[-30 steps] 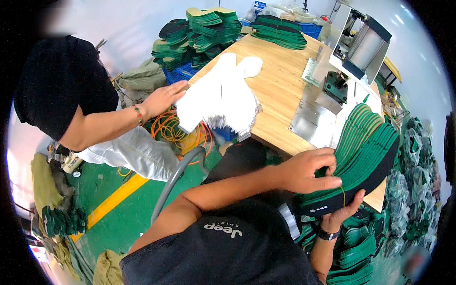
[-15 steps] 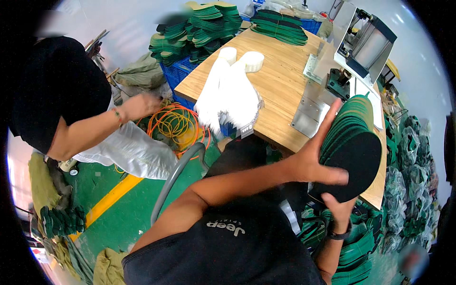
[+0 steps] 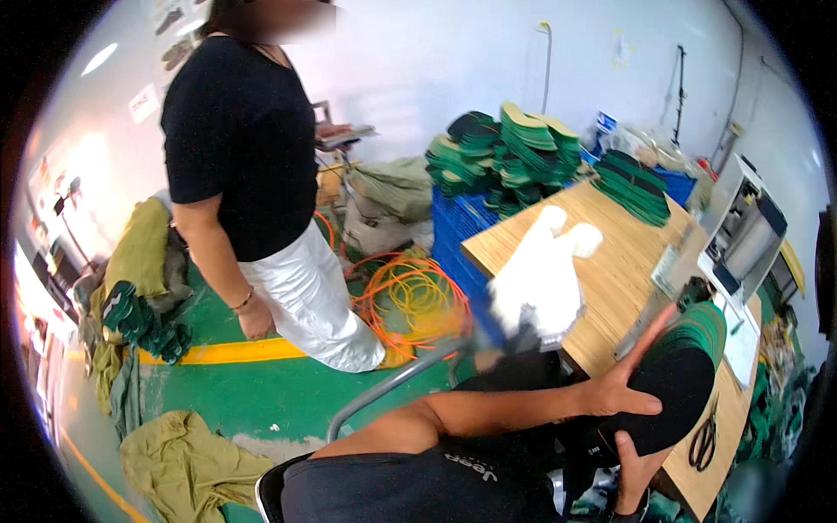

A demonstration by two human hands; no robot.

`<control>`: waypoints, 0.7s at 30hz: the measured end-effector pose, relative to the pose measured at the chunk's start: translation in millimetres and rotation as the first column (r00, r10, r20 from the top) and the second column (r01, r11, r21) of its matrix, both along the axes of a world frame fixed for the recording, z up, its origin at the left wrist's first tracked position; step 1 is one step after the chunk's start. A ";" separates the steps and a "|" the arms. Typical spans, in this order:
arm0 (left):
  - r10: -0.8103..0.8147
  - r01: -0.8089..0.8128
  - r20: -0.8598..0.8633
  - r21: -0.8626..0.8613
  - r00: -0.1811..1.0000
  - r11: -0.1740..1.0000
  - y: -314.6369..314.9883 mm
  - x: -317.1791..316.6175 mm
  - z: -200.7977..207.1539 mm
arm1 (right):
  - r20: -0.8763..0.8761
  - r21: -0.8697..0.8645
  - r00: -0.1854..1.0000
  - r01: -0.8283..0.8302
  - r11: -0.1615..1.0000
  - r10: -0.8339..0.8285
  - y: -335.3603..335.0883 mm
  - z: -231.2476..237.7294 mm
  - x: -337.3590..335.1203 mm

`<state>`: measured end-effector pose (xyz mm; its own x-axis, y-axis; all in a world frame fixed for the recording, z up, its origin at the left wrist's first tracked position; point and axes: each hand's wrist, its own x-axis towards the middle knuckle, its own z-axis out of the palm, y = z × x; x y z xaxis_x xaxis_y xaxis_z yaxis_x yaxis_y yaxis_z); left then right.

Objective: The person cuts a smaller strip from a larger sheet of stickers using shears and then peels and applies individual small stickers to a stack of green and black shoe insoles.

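Note:
A thick stack of insoles (image 3: 676, 388), black on the facing side with green edges, is held up over the right part of the wooden table. My left hand (image 3: 623, 392) grips its left side, thumb across the black face and fingers stretched along the edge. Lower down, my right hand (image 3: 641, 471) supports the bottom end with its thumb on the front; its other fingers are hidden behind the stack. Black-handled scissors (image 3: 704, 443) lie on the table beside the stack. White bundles (image 3: 540, 283), too bright to make out, rest at the table's near left edge.
A press machine (image 3: 745, 235) stands on the wooden table (image 3: 602, 270), with green insoles (image 3: 632, 187) behind. Blue crates (image 3: 462, 253) hold more insoles. A person (image 3: 244, 166) stands at left near coiled orange and yellow hoses (image 3: 410, 296). A grey curved tube (image 3: 392, 383) is beside me.
My view has swung left and up, so the table sits farther right. The person at left now stands upright, an arm lowered. Both hands still hold the insole stack; the scissors have come into sight.

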<state>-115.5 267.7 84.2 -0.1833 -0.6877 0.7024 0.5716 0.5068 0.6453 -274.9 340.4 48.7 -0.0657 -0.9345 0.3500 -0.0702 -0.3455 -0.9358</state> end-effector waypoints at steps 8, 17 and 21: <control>0.235 0.180 0.894 -0.321 0.381 0.930 -29.2 -12.2 -25.3 | -0.128 -0.120 0.963 0.223 0.967 -0.238 19.0 -3.6 -69.6; 0.079 -0.246 0.723 0.129 0.686 0.961 -111.0 -14.0 -100.0 | 0.146 -0.177 0.242 0.960 0.216 -0.959 204.7 -32.0 -242.2; 0.294 -0.270 0.771 -0.164 0.565 0.949 -96.6 -17.8 -91.7 | 0.099 -0.168 0.070 0.984 0.053 -0.993 217.3 -34.6 -259.6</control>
<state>-133.2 171.1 -7.5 -0.4655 -0.7877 0.4035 -0.3175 0.5742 0.7546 -534.6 557.8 14.1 -0.8680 0.0543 0.4937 -0.4962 -0.0510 -0.8667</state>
